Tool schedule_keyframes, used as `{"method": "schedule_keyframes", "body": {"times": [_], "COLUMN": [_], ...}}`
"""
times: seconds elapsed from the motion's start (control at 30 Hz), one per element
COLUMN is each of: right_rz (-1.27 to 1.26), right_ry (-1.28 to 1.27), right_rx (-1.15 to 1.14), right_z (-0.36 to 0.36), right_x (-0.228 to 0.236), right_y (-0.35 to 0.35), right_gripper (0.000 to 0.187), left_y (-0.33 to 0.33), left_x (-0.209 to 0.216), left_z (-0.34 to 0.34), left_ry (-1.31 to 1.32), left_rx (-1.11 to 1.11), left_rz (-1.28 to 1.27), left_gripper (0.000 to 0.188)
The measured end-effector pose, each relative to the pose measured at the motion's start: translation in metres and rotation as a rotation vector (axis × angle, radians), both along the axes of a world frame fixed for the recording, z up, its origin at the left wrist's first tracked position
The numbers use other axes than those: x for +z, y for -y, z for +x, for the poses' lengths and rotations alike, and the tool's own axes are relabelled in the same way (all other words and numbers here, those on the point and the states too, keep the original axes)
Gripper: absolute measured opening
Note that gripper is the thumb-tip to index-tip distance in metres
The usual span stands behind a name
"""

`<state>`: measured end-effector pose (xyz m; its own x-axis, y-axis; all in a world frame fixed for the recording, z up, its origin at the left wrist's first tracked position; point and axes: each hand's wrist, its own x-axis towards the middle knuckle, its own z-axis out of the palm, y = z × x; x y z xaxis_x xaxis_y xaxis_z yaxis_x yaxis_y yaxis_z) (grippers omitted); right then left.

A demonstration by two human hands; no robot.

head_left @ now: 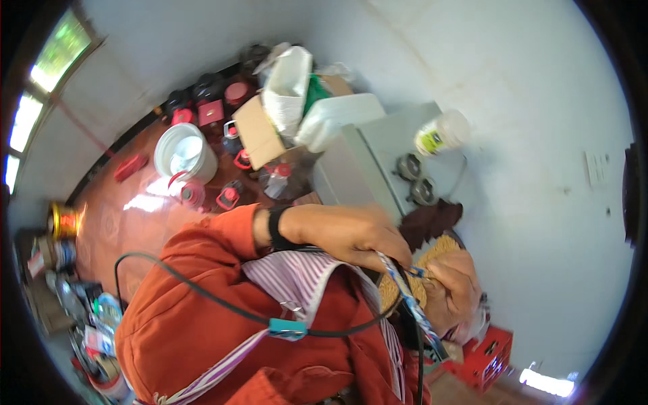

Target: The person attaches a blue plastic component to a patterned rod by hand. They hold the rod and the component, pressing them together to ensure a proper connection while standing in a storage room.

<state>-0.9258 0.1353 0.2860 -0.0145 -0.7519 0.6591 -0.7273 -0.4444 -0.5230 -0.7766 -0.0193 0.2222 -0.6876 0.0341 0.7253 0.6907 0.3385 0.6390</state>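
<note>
My left hand (364, 237), with a black band at the wrist, reaches across from the left, slightly blurred. Its fingers are closed on the upper end of a narrow blue-and-white patterned strip (413, 301), which slants down to the right. Just right of it, my right hand (453, 290) is closed with the fingers curled. A small blue piece (421, 272) shows at its fingertips; what it belongs to is unclear. Behind and between both hands lies a tan, rough-textured cloth (437, 251). A black cable (351, 331) with a teal clip loops across my striped apron.
A grey cabinet (361, 172) stands ahead, bearing a clear jar (442, 133) and two round grey metal parts (414, 179). A white bucket (164, 154) and several red-lidded containers are on the red floor. At lower right sits a red crate (480, 359); clutter lines the left wall.
</note>
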Motion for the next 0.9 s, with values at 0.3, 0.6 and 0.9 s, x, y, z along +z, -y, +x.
{"method": "schedule_keyframes", "body": {"times": [0.3,0.6,0.9], "right_rz": [-0.08,-0.063,-0.076], "right_ry": [0.08,0.084,0.046], "right_rx": [-0.021,-0.02,-0.007], "right_z": [-0.01,-0.009,-0.011], "right_x": [-0.006,-0.006,-0.011], "right_y": [-0.019,-0.025,-0.021], "right_gripper": [0.015,0.018,0.017], "left_y": [0.002,-0.002,0.001], "left_x": [0.009,0.011,0.005], "left_z": [-0.009,-0.019,-0.017], "left_ry": [0.103,-0.002,0.06], "left_rx": [-0.107,-0.062,-0.113], "left_rz": [0.082,0.006,0.051], "left_gripper": [0.021,0.027,0.024]}}
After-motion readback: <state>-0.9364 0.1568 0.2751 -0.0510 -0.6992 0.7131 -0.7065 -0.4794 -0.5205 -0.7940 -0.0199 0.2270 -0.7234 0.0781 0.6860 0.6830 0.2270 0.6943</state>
